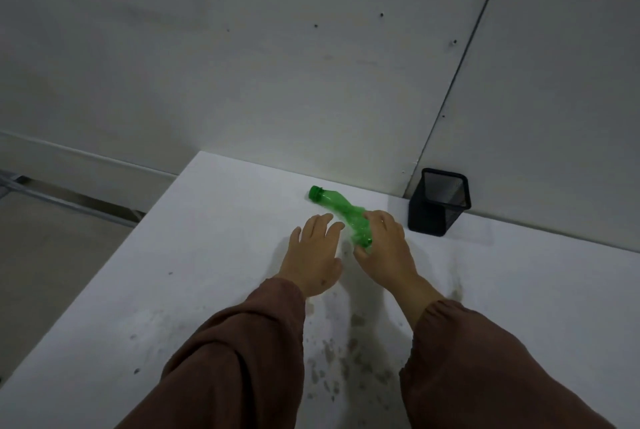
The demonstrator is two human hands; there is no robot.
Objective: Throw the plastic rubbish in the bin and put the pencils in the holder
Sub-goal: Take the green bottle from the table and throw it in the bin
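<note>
The job looks like it has only just started. A squashed green plastic bottle lies on its side on the white bench, with its cap pointing to the back left. The right hand has its grip on the fat end of the bottle, fingers and thumb curled round it. The bottle is a bit blurry there. The left hand is just beside it, fingers spread out and holding nothing. So the bottle is not in the bin yet, and I can't see any bin from here. The black mesh holder stands in the back corner by the wall, near the right hand. I can't see any pencils in it or anywhere on the bench, so that part looks not done too.
</note>
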